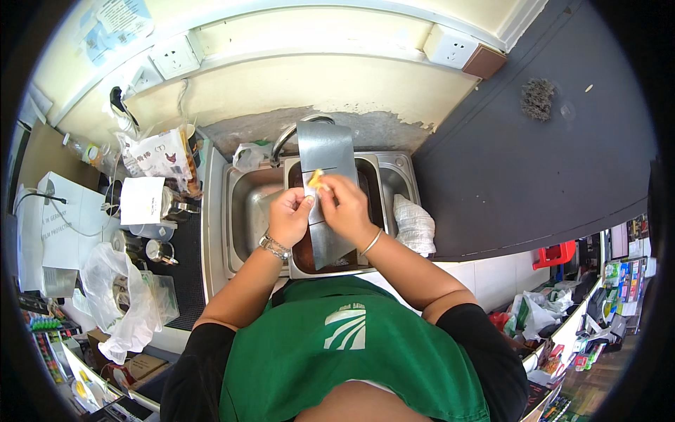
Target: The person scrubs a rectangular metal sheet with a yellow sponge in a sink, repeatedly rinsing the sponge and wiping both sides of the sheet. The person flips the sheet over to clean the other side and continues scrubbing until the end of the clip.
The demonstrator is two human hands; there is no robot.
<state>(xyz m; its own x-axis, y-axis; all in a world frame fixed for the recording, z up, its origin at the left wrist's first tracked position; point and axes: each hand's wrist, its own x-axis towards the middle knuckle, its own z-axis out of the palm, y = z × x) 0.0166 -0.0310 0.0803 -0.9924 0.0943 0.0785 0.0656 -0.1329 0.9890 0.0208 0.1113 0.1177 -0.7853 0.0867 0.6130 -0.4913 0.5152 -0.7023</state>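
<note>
A long grey metal sheet [328, 145] with dark cross lines lies over a steel pan [375, 174] that rests on the double sink [253, 195]. My left hand [290, 213] grips the sheet's left edge between thumb and fingers. My right hand [345, 205] is over the sheet and pinches a small yellow and white piece [316, 179], perhaps a cloth or sponge, near the left thumb. The pan holds something dark brown, mostly hidden under the sheet and my hands. Behind the sheet's upper part curves the faucet [285, 138].
A white cloth [414, 224] hangs at the sink's right edge. On the right is a dark counter [511, 174] with a steel-wool scourer [537, 99]. Metal jugs, a food bag [158, 153] and a plastic bag [126, 311] crowd the left counter. A small bag [249, 157] sits beside the faucet.
</note>
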